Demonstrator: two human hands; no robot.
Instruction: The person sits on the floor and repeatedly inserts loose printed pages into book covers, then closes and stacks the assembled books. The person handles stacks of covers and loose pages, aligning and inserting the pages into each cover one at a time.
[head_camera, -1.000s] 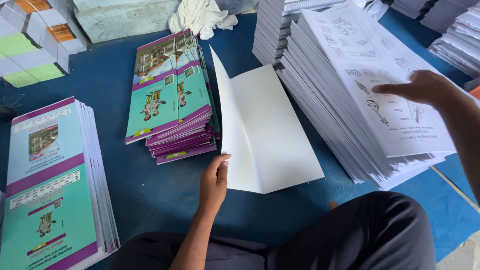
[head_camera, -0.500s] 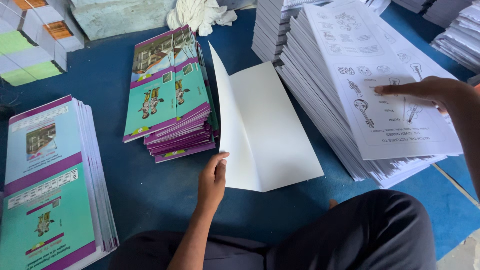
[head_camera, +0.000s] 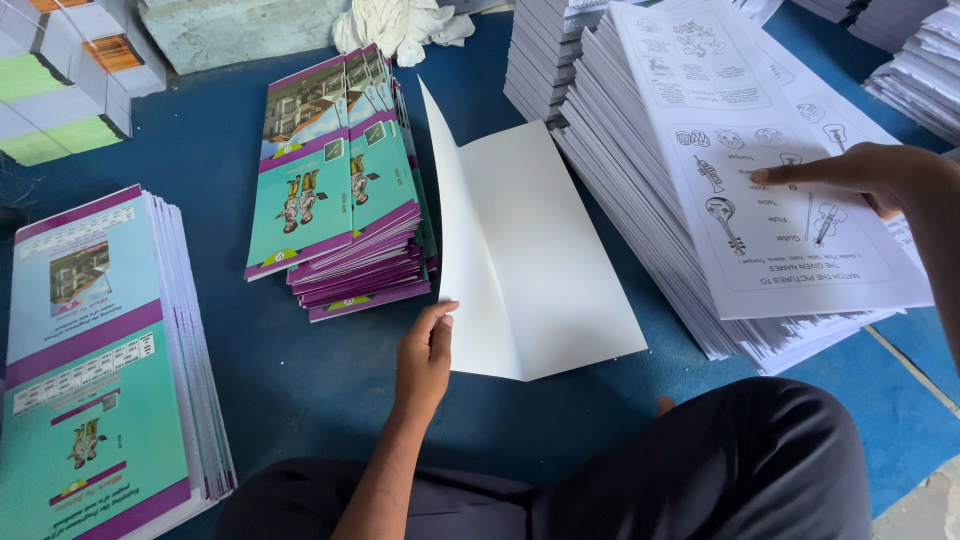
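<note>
A blank white folded sheet (head_camera: 540, 250) lies on the blue floor, its left flap standing up. My left hand (head_camera: 425, 355) holds that flap's near corner between thumb and fingers. My right hand (head_camera: 865, 175) rests with its fingers stretched on the top printed sheet (head_camera: 760, 170) of a tall stack of white pages (head_camera: 680, 270) at the right. That top sheet shows line drawings of musical instruments and lies slightly askew on the stack.
A slumped pile of teal-and-purple booklet covers (head_camera: 335, 190) sits left of the white sheet. Another cover stack (head_camera: 95, 350) stands at the far left. More white page stacks (head_camera: 540, 60) and a crumpled white cloth (head_camera: 400, 25) lie behind. My dark-trousered knee (head_camera: 720, 470) is in front.
My right hand has slid the top printed sheet toward me and to the left across the stack. My left hand stays at the flap's corner.
</note>
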